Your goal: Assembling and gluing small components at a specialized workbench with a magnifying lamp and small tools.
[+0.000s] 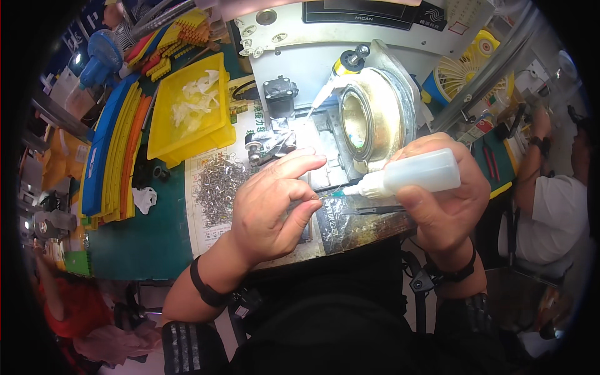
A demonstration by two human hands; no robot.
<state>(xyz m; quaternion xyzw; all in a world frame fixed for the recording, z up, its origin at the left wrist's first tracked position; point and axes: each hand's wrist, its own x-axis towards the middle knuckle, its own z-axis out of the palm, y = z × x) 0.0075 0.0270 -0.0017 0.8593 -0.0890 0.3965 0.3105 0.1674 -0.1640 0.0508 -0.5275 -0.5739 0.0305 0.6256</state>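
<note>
My right hand (447, 187) is wrapped round a translucent white squeeze bottle (422, 174), tilted almost flat with its green-based needle tip (338, 194) pointing left. My left hand (275, 203) has thumb and forefinger pinched close to that tip. Whatever sits in the pinch is too small to make out. To the left of this hand, a pile of small shiny metal pieces (219, 187) lies on printed paper. Dark tweezers (378, 210) rest on the bench beneath the bottle.
Ahead stands a white machine (350, 31) with a round metal bowl-like ring (369, 119) and a slanting nozzle (328, 94). A yellow bin (190, 134) holds whitish scraps. Blue, yellow and orange strips (115, 150) stack at left. Another person's arm (531, 162) shows at right.
</note>
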